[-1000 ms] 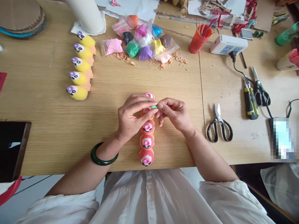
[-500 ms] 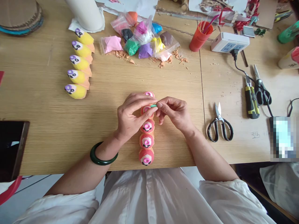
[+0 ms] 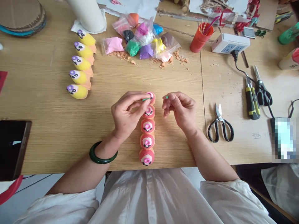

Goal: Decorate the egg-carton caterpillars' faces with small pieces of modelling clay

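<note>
A row of several pink-and-orange clay figures (image 3: 147, 127) runs down the middle of the wooden table (image 3: 46, 102) toward me. My left hand (image 3: 127, 113), with a green bangle on its wrist, sits left of the row and pinches a small green clay piece (image 3: 146, 99) beside the top figure. My right hand (image 3: 181, 110) is right of the row, fingers curled, pinching a tiny green clay bit (image 3: 166, 97) at its fingertips.
Several yellow clay figures (image 3: 80, 65) line up at the left. Bags of coloured clay (image 3: 142, 40) lie at the back, beside a red cup (image 3: 198, 39) and a power strip (image 3: 230, 43). Scissors (image 3: 219, 124), a utility knife (image 3: 251, 99) and a dark tablet (image 3: 12, 149) are nearby.
My hands were together over the row, both on one green clay piece. They have pulled apart, each now holding a bit of green clay.
</note>
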{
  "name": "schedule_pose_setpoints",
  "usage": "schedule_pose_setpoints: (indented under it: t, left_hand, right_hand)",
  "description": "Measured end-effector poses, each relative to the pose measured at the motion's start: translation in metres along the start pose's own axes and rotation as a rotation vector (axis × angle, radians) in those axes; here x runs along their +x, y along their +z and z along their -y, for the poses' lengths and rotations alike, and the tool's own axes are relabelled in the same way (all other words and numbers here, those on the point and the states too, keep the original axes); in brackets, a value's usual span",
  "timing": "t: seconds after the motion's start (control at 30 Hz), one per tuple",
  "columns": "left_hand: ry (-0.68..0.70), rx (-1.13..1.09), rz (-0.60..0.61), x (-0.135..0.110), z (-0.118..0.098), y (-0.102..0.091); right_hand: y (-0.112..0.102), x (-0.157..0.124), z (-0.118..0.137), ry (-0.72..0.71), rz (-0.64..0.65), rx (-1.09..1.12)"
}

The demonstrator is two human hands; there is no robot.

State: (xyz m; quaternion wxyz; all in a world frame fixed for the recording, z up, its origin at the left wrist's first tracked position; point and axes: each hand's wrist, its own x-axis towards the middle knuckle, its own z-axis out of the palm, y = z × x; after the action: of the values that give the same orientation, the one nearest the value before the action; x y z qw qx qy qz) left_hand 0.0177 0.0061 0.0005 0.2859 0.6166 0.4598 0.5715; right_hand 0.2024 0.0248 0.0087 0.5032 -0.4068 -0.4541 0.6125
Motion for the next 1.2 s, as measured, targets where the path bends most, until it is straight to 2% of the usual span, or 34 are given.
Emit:
schedule_pose_setpoints:
  t: [0.17,0.3,0.37,0.43,0.6,0.67,0.87,0.97,1.1,1.2]
  left_hand:
    - [-0.241,-0.27,0.037,-0.001,0.001,0.004]
    - [-0.408,-0.499,0.152,0.009,0.005,-0.003]
    - [-0.471,-0.538,0.199,0.012,0.005,-0.006]
    - [-0.495,-0.508,0.19,0.012,0.004,-0.006]
    - [-0.462,-0.466,0.114,0.004,-0.001,0.003]
    - [-0.406,-0.404,0.09,0.001,-0.002,0.005]
    - [-0.024,0.02,0.07,-0.001,-0.005,0.002]
    - [0.092,0.115,0.033,-0.001,-0.005,0.001]
    - [0.07,0.082,0.0,-0.001,-0.005,0.003]
    - [0.027,0.048,-0.015,-0.001,-0.005,0.004]
  right_hand:
    - [-0.002,0.006,-0.003,0.136,0.085,0.11]
    - [-0.001,0.004,-0.003,0.165,0.097,0.156]
    - [-0.001,0.004,-0.004,0.16,0.105,0.162]
    - [-0.001,0.003,-0.005,0.156,0.109,0.157]
    - [0.002,0.002,-0.006,0.105,0.118,0.128]
    - [0.004,0.0,-0.005,0.09,0.128,0.103]
    - [0.007,-0.004,0.0,0.078,0.139,0.022]
    - [0.007,-0.005,0.0,0.089,0.153,0.002]
    - [0.006,-0.006,-0.001,0.111,0.18,-0.011]
    - [0.006,-0.006,-0.002,0.093,0.154,-0.023]
